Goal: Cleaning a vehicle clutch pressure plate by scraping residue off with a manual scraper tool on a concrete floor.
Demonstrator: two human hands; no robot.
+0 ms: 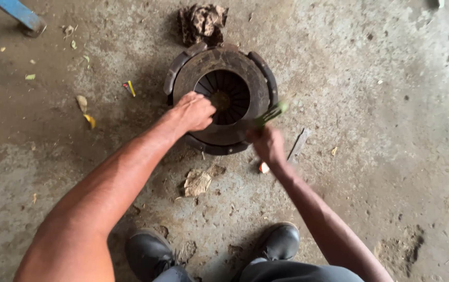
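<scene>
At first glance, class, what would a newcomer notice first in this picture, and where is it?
A round, rusty clutch pressure plate lies on the concrete floor at centre. The left hand rests on its inner rim, while the right hand, blurred, holds a green-handled tool at its right edge. A crumpled rag lies just beyond the plate.

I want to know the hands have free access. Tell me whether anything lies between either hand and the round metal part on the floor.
Nothing visible does. The left hand already rests on the round metal part. The right hand, holding a blurred green tool, is at its edge. The rag lies beyond it.
</scene>
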